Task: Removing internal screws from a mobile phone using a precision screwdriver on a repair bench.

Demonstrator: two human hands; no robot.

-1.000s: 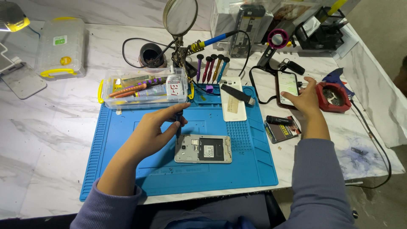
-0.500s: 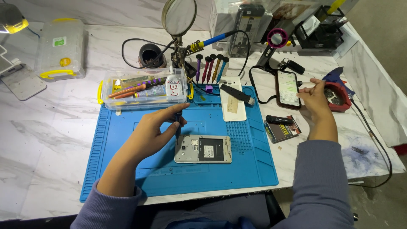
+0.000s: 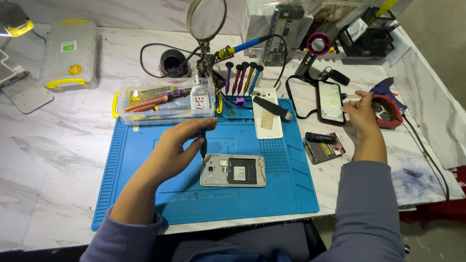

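My left hand (image 3: 177,148) pinches a small dark screwdriver (image 3: 203,145), whose tip points down at the top left corner of an opened silver phone (image 3: 233,171). The phone lies back-off on a blue work mat (image 3: 145,194). My right hand (image 3: 363,115) hovers off the mat at the right, between a black phone with a lit screen (image 3: 330,102) and a red bowl (image 3: 388,112). A thin pale stick (image 3: 348,96) sits between its fingers; it is too small to identify.
A clear box of tools and glue (image 3: 165,103) rests on the mat's far edge, beside a white back cover (image 3: 268,119). Behind stand a magnifier (image 3: 206,19), a rack of coloured screwdrivers (image 3: 241,75) and a soldering iron (image 3: 245,47). A small dark packet (image 3: 324,147) lies right of the mat.
My right hand has let go of the lit phone and moved right, toward the red bowl. My left hand keeps the screwdriver at the opened phone, almost still.
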